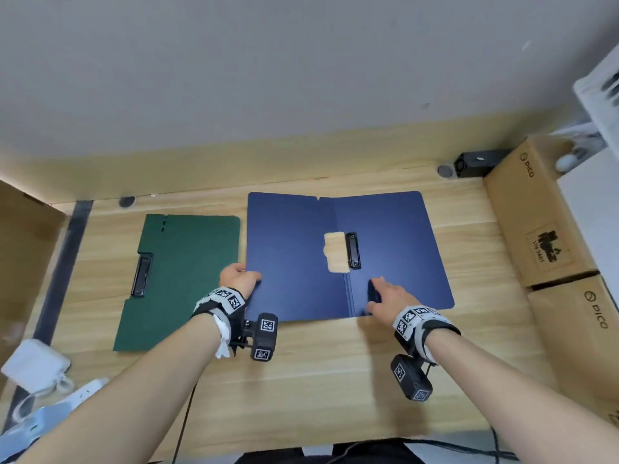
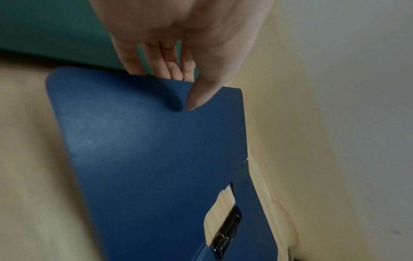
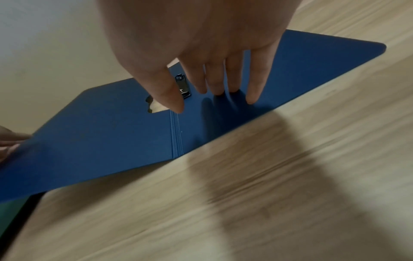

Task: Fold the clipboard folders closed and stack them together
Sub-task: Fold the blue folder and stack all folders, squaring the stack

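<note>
Green folder (image 1: 181,279) closed, flat on desk (image 1: 318,380), left. Left hand (image 1: 238,277) pinches open blue folder (image 1: 294,256) left flap edge, thumb on top. Right hand (image 1: 390,296) fingers straight, pressing right half near clip (image 1: 352,251). Boxes (image 1: 536,212) far right read "PICO".

**Matt covers, grained wood**

You see the blue folder (image 1: 294,249) with a matt, finely textured cover; its clip (image 1: 352,250) looks like glossy black metal. The green folder (image 1: 187,272) has the same matt grain. The table (image 1: 318,380) shows pale wood grain, smooth. The boxes (image 1: 536,212) at its right edge are plain brown cardboard.
</note>
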A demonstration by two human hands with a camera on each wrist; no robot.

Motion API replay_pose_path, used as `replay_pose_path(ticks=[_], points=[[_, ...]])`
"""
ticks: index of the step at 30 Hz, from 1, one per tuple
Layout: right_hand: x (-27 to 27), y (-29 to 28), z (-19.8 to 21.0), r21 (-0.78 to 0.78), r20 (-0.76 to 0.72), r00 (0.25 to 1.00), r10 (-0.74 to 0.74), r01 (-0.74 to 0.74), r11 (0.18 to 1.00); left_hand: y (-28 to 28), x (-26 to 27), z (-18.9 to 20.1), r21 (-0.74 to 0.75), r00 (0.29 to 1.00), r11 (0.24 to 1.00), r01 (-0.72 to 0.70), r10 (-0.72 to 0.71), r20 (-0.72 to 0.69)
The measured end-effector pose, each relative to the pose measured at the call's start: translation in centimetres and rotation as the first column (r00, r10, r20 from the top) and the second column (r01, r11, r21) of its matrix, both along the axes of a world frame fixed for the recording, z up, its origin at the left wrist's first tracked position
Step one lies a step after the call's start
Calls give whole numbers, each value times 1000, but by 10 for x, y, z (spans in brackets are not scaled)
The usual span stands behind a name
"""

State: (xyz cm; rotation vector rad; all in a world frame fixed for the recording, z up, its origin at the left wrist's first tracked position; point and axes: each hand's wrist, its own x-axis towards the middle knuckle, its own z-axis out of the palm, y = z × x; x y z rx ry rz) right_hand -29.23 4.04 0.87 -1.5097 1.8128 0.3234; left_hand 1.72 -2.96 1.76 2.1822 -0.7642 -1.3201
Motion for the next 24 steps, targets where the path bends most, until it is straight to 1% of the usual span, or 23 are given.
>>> replay_pose_path(ticks=[2, 4, 8, 11, 15, 18, 21, 24], points=[[5, 0, 4, 9, 10, 1000, 12, -12, 1000, 1, 4, 9, -28, 998, 999, 45, -44, 38], [15, 0, 8, 16, 19, 999, 35, -36, 999, 3, 9, 22, -52, 997, 997, 55, -52, 51], [41, -1, 11, 29, 43, 995, 92, -93, 995, 5, 27, 51, -102, 998, 993, 67, -67, 10], [65, -3, 8, 36, 95, 986, 136, -140, 990, 7, 42, 71, -144, 998, 989, 42, -48, -42], [88, -8, 5, 63, 202, 969, 141, -156, 986, 8, 44, 93, -158, 984, 987, -1, -27, -178], [88, -11, 7, 84, 284, 958, 47, -74, 994, 9, 35, 101, -163, 972, 985, 55, -90, -215], [72, -15, 20, 29, 365, 927, -91, 86, 996, 10, 12, 105, -160, 943, 970, 182, -218, -250], [47, -24, 33, -54, 421, 895, -150, 190, 980, 13, -18, 107, -166, 896, 938, 306, -342, -283]])
